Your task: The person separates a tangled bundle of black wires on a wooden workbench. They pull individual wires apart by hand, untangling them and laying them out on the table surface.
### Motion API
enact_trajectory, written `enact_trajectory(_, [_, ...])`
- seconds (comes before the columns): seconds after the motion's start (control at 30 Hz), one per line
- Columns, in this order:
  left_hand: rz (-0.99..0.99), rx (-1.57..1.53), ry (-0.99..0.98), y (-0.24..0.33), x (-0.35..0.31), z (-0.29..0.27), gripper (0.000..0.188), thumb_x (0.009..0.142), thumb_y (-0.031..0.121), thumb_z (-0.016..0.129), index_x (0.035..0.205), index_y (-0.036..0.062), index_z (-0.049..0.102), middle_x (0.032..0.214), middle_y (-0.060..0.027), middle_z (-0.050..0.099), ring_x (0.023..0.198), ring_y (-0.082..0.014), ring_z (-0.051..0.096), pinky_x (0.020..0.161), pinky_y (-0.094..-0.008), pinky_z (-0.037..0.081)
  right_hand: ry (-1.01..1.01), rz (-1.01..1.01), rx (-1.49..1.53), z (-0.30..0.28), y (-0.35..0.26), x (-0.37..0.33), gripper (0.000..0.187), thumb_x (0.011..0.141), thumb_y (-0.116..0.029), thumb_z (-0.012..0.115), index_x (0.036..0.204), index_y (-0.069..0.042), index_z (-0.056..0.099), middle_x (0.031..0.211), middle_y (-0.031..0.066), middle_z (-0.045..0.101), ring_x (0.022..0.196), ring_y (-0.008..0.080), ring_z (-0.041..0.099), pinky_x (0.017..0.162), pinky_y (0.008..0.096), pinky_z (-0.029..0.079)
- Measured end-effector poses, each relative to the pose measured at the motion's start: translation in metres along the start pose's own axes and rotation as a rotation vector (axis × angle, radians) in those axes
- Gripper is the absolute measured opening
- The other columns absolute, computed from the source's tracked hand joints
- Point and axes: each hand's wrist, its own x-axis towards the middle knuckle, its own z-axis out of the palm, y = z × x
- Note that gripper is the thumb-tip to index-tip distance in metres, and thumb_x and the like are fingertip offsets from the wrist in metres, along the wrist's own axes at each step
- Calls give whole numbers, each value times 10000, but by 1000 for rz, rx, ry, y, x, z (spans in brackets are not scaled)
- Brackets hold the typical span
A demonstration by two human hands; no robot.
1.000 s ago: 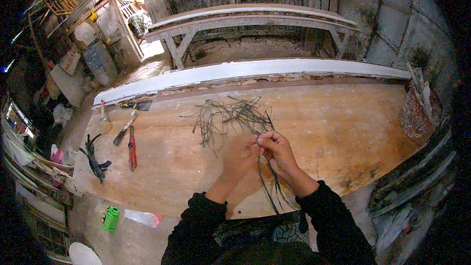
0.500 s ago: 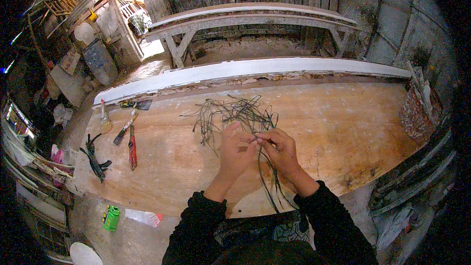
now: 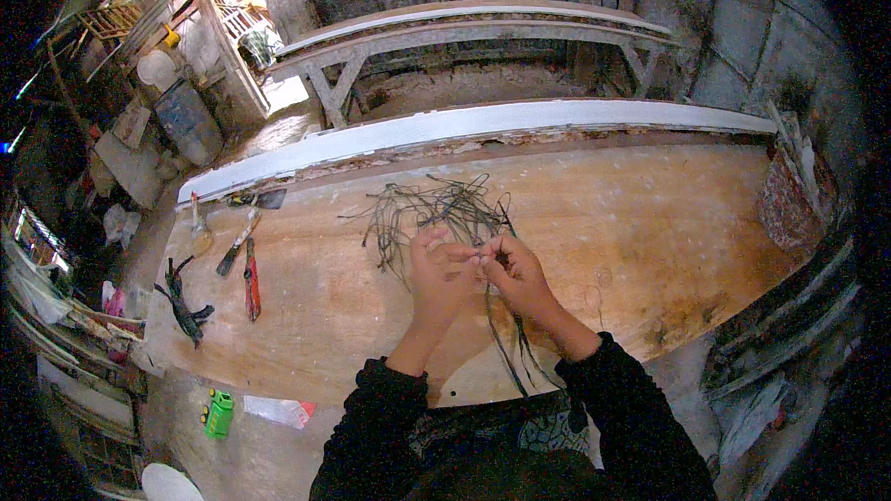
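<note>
Thin dark cords [image 3: 495, 315] run down from between my hands toward the table's near edge. My left hand [image 3: 440, 269] and my right hand [image 3: 516, 271] meet fingertip to fingertip, both pinching the cords; the exact spot between the fingers is too small to make out. Just beyond them, a loose tangle of dark cords [image 3: 434, 204] spreads over the wooden tabletop [image 3: 631, 223].
At the table's left lie a red-handled tool [image 3: 251, 283], a scraper [image 3: 238, 243], a brush [image 3: 200, 227] and a black bundle of strips [image 3: 186, 304]. A long white board [image 3: 483, 121] borders the far edge. A speckled container [image 3: 789, 204] stands right. A green toy truck [image 3: 218, 414] is on the floor.
Both hands stay together at nearly the same place, the right fingers shifting slightly up and left on the cords. The whole view has tilted a little.
</note>
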Motion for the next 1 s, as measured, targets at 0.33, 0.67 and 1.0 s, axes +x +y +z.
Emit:
enact_trajectory(0.33, [-85, -21, -57, -12, 4, -9, 66, 741, -5, 571, 803, 14, 581, 816, -42, 564, 752, -132, 548, 644, -240, 474, -186, 443, 828, -7, -8, 4, 69, 788, -111, 543, 830, -63, 516, 760, 8, 552, 675, 98, 516, 605, 186, 398])
enact_trajectory(0.67, [-87, 20, -130, -13, 3, -10, 110, 734, 0, 575, 842, 17, 582, 847, -39, 557, 749, -139, 553, 628, -247, 474, -200, 490, 889, -17, -13, 5, 89, 745, -99, 606, 756, -50, 533, 780, 56, 579, 746, 143, 557, 694, 265, 440])
enact_trajectory(1.0, [-323, -193, -287, 0, 5, -13, 164, 742, 111, 610, 892, 58, 573, 825, -10, 583, 723, -111, 561, 564, -235, 475, -140, 389, 607, -17, -10, 4, 108, 719, -68, 625, 751, -70, 521, 716, -1, 533, 693, 93, 502, 676, 237, 411])
